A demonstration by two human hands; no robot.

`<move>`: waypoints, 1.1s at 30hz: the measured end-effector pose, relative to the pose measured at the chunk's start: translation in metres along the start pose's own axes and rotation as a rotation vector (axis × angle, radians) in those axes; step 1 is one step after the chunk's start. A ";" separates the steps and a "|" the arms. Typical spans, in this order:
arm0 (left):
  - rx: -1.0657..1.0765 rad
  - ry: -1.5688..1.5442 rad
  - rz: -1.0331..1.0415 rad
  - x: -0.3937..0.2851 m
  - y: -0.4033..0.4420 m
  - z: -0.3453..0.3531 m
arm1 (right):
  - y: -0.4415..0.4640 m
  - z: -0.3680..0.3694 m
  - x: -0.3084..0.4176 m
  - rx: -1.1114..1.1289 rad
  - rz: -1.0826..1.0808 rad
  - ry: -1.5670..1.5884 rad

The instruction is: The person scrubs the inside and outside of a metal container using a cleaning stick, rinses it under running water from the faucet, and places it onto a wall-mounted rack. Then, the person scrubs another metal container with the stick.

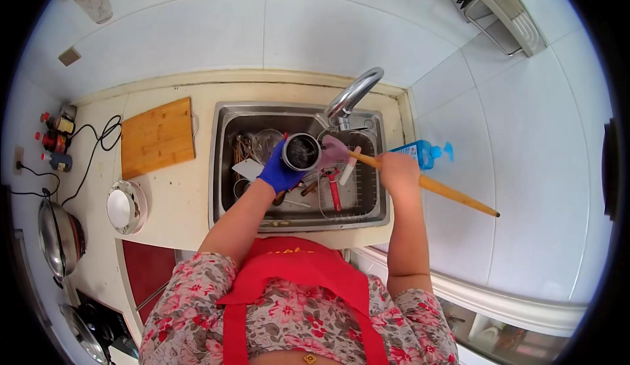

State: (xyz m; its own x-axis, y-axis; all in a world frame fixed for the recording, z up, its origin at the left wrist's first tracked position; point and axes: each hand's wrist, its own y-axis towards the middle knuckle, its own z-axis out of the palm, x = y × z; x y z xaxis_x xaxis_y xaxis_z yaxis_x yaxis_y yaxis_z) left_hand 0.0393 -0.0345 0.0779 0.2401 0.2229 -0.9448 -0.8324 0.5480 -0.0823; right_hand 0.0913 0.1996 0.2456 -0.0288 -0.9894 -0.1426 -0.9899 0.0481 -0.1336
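My left hand [279,171], in a blue glove, grips a round metal cup [302,152] over the sink [220,168], its dark open mouth facing up. My bare right hand [398,173] is closed round a long wooden handle [459,196], which slants from the sink down to the right. A pinkish piece [333,152] is at the handle's left end, close beside the cup. Below them in the sink lie a red-handled tool [335,190], a white stick-like item [350,166], a wire rack and several utensils.
A chrome faucet [354,96] arches over the sink's back. A blue soap bottle [423,153] stands right of the sink. Left on the counter are a wooden cutting board [157,137], stacked bowls [123,209], sauce bottles [56,142], a black cord and a metal pan [54,237].
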 end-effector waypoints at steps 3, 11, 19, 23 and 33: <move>0.063 -0.142 0.139 0.050 0.026 0.016 | -0.010 -0.014 0.009 0.040 -0.011 0.052; 0.031 0.808 0.369 0.046 0.053 0.030 | -0.047 -0.015 -0.010 0.051 0.017 0.183; 0.029 -0.949 -0.316 0.039 0.070 0.049 | -0.072 -0.037 -0.028 -0.082 0.228 0.180; -0.036 -1.257 -0.476 0.033 0.066 0.032 | -0.078 -0.074 -0.005 -0.130 0.116 0.271; -0.122 -1.055 -0.228 0.015 0.030 -0.021 | -0.009 -0.019 0.082 -0.216 -0.257 -0.077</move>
State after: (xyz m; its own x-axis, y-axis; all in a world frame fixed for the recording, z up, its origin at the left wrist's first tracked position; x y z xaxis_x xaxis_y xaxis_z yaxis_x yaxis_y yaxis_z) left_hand 0.0076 -0.0313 0.0547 0.6551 0.7386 -0.1594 -0.7439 0.5934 -0.3074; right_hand 0.0947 0.1150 0.2539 0.2276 -0.9517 -0.2063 -0.9702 -0.2396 0.0352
